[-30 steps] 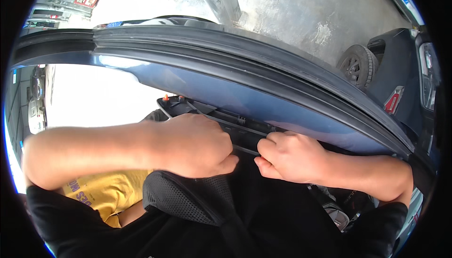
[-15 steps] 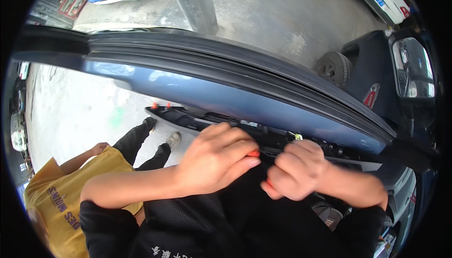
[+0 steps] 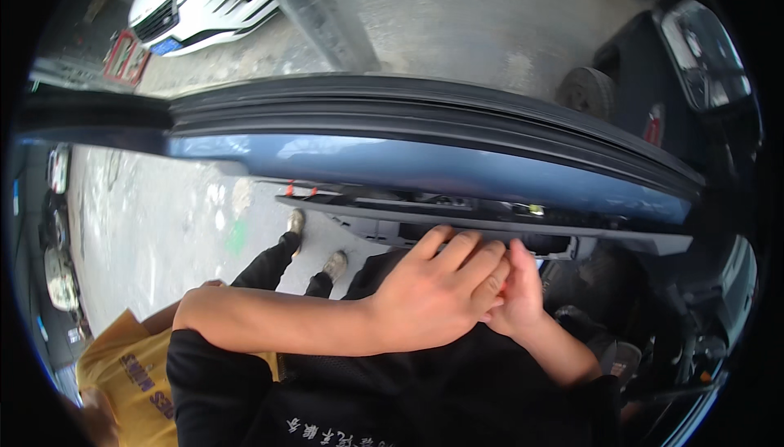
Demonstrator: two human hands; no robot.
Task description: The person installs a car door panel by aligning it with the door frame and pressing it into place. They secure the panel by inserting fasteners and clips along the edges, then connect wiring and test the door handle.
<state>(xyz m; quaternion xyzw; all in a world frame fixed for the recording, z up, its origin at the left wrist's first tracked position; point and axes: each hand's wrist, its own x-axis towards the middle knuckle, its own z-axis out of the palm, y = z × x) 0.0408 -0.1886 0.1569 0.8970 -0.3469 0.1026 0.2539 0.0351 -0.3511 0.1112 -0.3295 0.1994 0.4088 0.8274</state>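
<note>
Left hand (image 3: 437,288) lies flat, fingers spread and extended, pressing on the dark grey trim panel (image 3: 490,231) under the blue car door (image 3: 457,173). Right hand (image 3: 518,292) tucked beneath it; its grip cannot be made out.

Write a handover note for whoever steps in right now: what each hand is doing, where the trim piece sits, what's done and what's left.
Left hand: laid flat over the right, fingers on the lower edge of the grey trim panel; no closed grip visible.
Right hand: mostly hidden under the left, pressed against the same panel; its grip cannot be seen.
Panel: lies along the inside of the blue car door, just under the black window seal; orange clips show at its left end.
Done: panel lined up on the door.
Left: whether it is fully seated cannot be seen; check along its length.
</note>
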